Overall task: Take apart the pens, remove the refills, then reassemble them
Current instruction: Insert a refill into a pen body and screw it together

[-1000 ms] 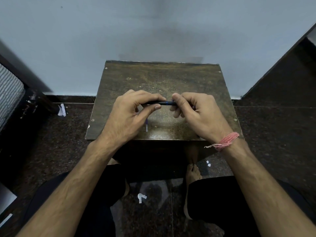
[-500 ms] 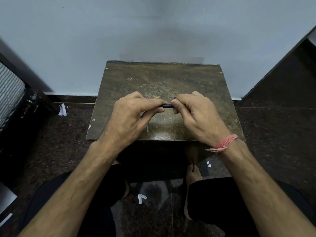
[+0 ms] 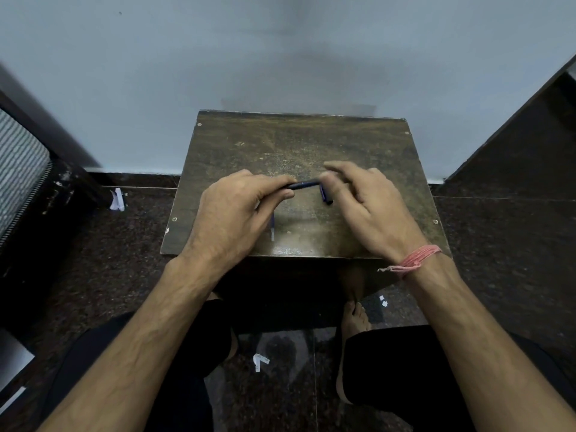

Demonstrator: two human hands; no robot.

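Note:
My left hand [image 3: 230, 213] pinches a dark blue pen barrel [image 3: 304, 184] between thumb and fingers and holds it level above the small brown table [image 3: 296, 141]. My right hand [image 3: 371, 213] is at the barrel's right end with its index finger stretched out. A short dark blue pen cap [image 3: 326, 195] hangs down under its thumb and fingers, apart from the barrel. A thin pale refill [image 3: 273, 229] lies on the table below my left hand, its upper part hidden by the fingers.
The table stands against a pale wall, with dark stone floor on both sides. Paper scraps [image 3: 117, 200] lie on the floor at the left. My knees and bare foot [image 3: 353, 319] sit close under the table's near edge.
My hands have drawn apart. The cap has come off the barrel's right end and now hangs under my right hand, whose fingers have spread.

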